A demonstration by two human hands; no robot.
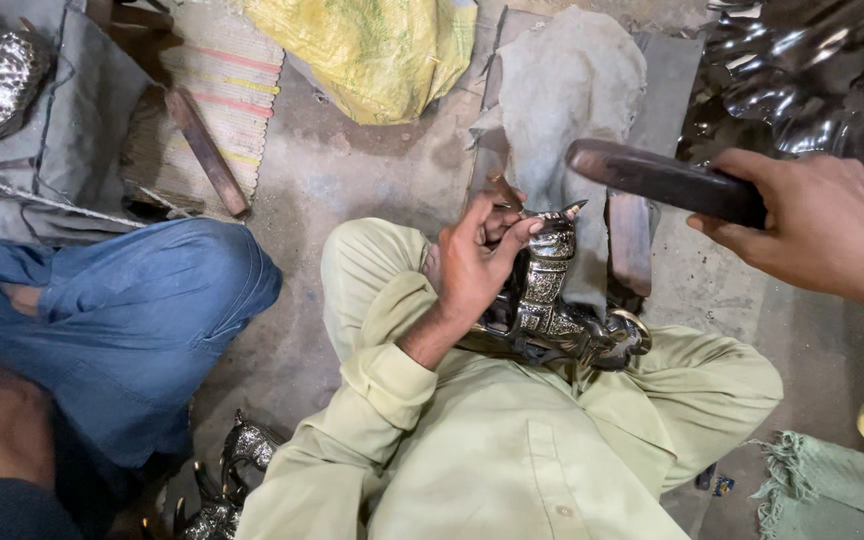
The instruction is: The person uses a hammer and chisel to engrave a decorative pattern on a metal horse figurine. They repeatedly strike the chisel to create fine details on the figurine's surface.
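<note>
Pale green shirt and trousers (512,440) fill the near view; the wearer sits cross-legged on the concrete floor (352,180). An embossed silver metal figure (552,300) rests propped in the lap, steadied by the left hand (477,260), fingers closed around its top. Raised above, the right hand (822,230) grips a dark hammer (662,180). Beyond lies a grey cloth (572,80). Another person's blue trousers (122,320) sit at the left.

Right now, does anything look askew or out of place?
Nothing damaged or spilled. The left hand steadies the ornate metal piece on the lap; the right hand holds a hammer raised above it.
</note>
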